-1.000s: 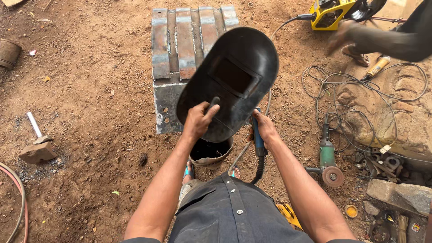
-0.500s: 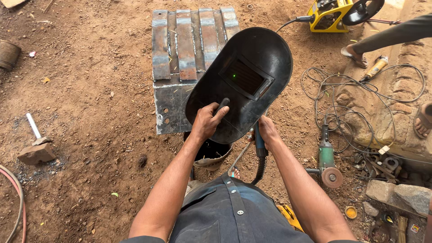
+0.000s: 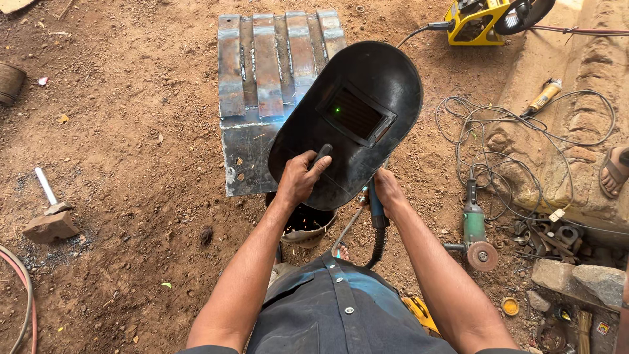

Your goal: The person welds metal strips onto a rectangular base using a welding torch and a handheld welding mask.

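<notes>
Your left hand (image 3: 300, 180) is gripping the handle (image 3: 320, 156) of a black shield (image 3: 347, 124), fingers clamped around it, and you are holding the shield tilted over the near right corner of a ribbed plate (image 3: 265, 92) that is lying on the dirt. A small green dot is showing in the shield's dark window (image 3: 356, 113), and a bluish glow is showing at the plate's edge just beside the shield. Your right hand (image 3: 388, 193) is sitting just under the shield's lower rim, fingers closed on a blue-handled holder (image 3: 375, 213) whose black cable is running down toward your lap. A dark round can (image 3: 304, 226) is standing between your forearms, below the plate. To your right, a green grinder (image 3: 473, 226) is lying among loose cables, well apart from your hands. A yellow machine (image 3: 473, 23) is sitting at the top right. A hammer (image 3: 47, 190) is resting on a stone at the left.
</notes>
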